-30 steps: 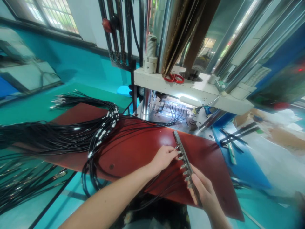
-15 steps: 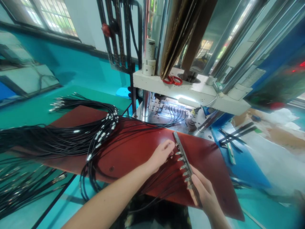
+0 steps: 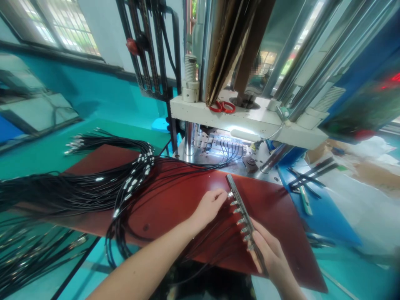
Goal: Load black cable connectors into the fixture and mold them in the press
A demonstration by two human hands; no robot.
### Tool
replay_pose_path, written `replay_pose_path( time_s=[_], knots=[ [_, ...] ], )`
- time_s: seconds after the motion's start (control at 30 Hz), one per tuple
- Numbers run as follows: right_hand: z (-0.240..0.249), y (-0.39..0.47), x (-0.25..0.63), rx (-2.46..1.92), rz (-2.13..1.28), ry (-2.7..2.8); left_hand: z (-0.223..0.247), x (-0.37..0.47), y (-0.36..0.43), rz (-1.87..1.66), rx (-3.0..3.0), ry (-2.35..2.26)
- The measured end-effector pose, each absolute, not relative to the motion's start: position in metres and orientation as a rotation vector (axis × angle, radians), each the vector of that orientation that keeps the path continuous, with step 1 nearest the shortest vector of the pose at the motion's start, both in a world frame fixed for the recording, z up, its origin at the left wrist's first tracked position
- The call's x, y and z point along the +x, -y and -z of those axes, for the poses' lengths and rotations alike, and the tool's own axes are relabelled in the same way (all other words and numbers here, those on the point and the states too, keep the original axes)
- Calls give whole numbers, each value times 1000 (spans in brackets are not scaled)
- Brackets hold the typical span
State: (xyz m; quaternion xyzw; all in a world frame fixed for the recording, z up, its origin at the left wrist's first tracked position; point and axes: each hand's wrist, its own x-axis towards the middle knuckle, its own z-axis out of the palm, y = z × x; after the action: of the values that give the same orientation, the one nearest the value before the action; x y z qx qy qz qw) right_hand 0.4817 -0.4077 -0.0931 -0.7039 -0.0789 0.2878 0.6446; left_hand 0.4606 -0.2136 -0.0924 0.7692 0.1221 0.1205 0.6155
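Observation:
My right hand [image 3: 269, 246] grips the near end of a long dark metal bar [image 3: 240, 203], thumb on top and fingers beneath. Along the bar's left edge sits a row of several silver cable connectors [image 3: 240, 221], with thin black cables trailing from them toward me. At the far end of that row, my left hand [image 3: 210, 205] is closed in a pinch on a cable connector [image 3: 230, 194] that touches the bar's edge. The cable behind it is hidden by the fingers. Both hands are over a reddish-brown board [image 3: 178, 196].
A large bundle of black cables [image 3: 84, 185] with white tags covers the board's left side. Behind stands a press [image 3: 250, 123] with red-handled scissors [image 3: 222, 107] on its plate and cables in its lit mould [image 3: 226, 143]. Cutters and dark strips [image 3: 312, 173] lie at right.
My left fingers have drawn slightly left of the bar, and the far connector now shows at their tips. My right hand keeps its hold on the bar. The view has shifted slightly.

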Motion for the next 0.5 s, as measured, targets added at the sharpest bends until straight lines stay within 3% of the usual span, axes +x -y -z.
replay_pose_path(
  time_s=[0.5],
  knots=[
    [98, 406, 484, -1673, -624, 238, 96, 469, 224, -276, 1906, -448]
  ],
)
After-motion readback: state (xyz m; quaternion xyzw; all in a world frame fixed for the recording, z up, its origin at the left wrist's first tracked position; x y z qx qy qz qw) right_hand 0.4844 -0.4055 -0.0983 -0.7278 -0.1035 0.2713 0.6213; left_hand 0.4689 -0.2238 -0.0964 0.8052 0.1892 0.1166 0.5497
